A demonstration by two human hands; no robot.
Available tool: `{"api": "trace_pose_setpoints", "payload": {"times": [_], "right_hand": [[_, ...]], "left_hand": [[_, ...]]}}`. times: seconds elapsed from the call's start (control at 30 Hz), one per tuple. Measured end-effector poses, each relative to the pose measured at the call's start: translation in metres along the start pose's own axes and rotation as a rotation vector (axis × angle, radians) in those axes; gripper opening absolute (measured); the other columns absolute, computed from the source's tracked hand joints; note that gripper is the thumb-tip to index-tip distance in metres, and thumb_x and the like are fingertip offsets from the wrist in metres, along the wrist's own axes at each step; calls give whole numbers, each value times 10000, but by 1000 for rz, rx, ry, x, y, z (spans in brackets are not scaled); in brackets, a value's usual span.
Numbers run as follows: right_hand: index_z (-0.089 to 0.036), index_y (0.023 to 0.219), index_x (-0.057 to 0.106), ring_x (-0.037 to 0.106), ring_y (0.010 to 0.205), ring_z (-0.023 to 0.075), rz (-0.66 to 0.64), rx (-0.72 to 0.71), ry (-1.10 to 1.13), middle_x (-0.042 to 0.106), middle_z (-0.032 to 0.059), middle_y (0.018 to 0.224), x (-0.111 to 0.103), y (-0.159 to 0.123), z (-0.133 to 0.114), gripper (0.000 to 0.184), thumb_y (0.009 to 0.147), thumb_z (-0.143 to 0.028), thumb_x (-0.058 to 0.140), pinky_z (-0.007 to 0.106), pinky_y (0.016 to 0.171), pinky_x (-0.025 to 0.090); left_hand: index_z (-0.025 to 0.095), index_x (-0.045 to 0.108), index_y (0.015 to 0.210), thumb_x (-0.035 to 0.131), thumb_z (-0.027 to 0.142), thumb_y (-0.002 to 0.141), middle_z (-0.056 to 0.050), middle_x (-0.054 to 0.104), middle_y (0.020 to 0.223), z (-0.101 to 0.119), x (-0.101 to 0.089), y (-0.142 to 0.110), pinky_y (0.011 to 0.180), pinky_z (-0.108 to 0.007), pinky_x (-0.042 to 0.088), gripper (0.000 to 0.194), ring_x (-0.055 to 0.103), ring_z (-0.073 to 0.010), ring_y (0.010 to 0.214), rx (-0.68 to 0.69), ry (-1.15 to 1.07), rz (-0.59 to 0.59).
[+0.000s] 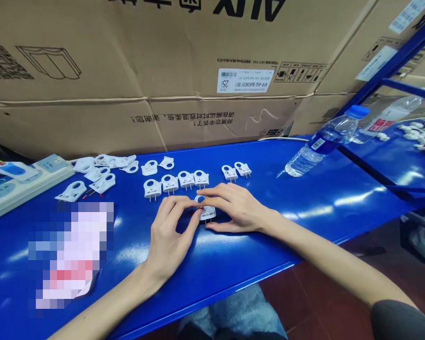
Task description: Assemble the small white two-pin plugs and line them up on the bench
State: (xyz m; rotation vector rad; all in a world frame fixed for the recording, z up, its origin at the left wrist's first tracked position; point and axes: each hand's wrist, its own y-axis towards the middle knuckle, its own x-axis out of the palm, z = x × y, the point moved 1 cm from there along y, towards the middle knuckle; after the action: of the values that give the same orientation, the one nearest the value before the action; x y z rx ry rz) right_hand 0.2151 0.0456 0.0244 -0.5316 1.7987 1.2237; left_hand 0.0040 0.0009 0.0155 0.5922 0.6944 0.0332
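Observation:
Both my hands meet over a small white two-pin plug casing (208,214) with a ring-shaped handle, low over the blue tabletop. My right hand (239,208) has its fingers at the ring and its thumb by the metal pins. From the left, my left hand (170,231) pinches the casing's edge with thumb and index finger; a small reddish spot shows by the fingertips, too small to name. Just behind are several similar white plugs in a row (169,183), pins toward me. Two more plugs (230,173) lie to their right.
A loose pile of white plug parts (104,163) lies at the back left, beside a power strip (28,182). A blurred-out flat object (74,255) is at left. Water bottles (318,144) lean at right near a blue metal frame (368,89). A large cardboard box (184,61) stands behind.

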Motion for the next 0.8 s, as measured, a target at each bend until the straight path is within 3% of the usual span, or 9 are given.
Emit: {"api": "trace_pose_setpoints", "payload": {"times": [0.33, 0.8], "right_hand": [[-201, 1135, 681, 668, 971, 214, 14, -19, -39, 668, 116, 1404, -3, 0, 0, 291, 1002, -456, 631, 364, 783, 519], [-203, 1059, 720, 676, 901, 194, 91, -46, -61, 701, 121, 1348, -5, 0, 1, 283, 979, -469, 669, 346, 749, 519]], "left_hand": [[234, 608, 1002, 584, 224, 1010, -19, 662, 1004, 2, -1, 1, 862, -346, 523, 28, 629, -191, 974, -10, -29, -7], [227, 599, 1085, 583, 195, 1005, -32, 668, 1036, 4, -1, 0, 886, -370, 539, 87, 636, -191, 991, 32, -12, -4]]}}
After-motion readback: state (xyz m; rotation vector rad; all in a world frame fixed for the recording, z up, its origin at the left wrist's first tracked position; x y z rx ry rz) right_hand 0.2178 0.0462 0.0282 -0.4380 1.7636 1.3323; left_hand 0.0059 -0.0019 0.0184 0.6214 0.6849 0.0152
